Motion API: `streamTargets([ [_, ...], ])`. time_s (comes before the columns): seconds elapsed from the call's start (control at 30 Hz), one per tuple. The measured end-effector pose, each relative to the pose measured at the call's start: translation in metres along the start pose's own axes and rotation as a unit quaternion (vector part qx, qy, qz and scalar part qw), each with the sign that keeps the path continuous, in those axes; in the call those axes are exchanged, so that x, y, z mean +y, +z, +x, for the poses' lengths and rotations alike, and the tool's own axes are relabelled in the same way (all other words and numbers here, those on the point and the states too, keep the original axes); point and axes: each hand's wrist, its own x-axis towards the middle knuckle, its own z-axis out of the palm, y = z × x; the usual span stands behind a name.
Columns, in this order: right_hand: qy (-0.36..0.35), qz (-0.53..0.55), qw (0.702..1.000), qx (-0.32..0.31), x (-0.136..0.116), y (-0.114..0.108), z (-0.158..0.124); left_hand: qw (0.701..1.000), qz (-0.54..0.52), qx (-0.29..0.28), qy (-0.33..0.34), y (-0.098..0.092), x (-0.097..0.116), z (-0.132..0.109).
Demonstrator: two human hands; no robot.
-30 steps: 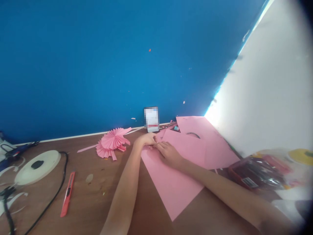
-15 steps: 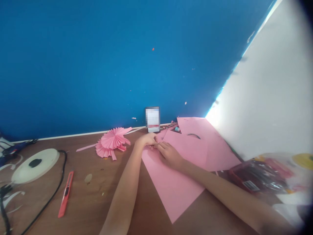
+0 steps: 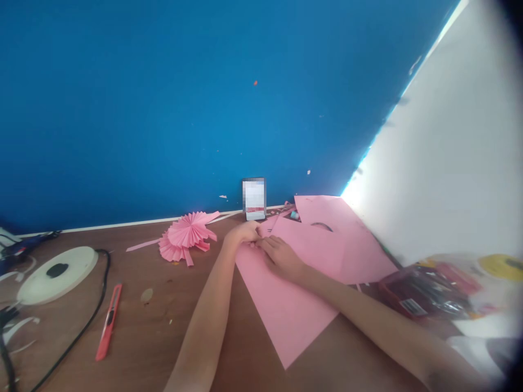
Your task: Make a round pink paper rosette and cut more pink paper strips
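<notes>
A large pink paper sheet (image 3: 281,310) lies slanted on the wooden table, one corner pointing toward me. Both hands meet at its far left edge. My left hand (image 3: 245,233) is bent at the wrist, its fingers curled down and closed on that edge. Beside it, my right hand (image 3: 284,258) lies over the paper with its fingers together, the tips pinching the same edge next to the left fingertips. What exactly sits between the fingertips is too small to make out. Left of my hands rests a pink pleated paper fan (image 3: 190,231) with loose strips.
A phone (image 3: 254,198) leans on the blue wall behind my hands. More pink sheets (image 3: 363,250) lie at the right, near a clear plastic package (image 3: 425,291). On the left are a red utility knife (image 3: 109,321), a black cable (image 3: 92,310) and a round white disc (image 3: 77,272).
The view has shifted very slightly. Both hands stay at the paper's edge, with hardly any visible movement of the fingers.
</notes>
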Motion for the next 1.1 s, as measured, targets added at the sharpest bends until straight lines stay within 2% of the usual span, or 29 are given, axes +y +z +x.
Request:
streamTargets([
  [1.1, -0.009, 0.005, 1.000, -0.001, 0.0021, 0.0008, -0.0005, 1.000, 0.005, 0.002, 0.005, -0.0008, 0.0033, -0.0038],
])
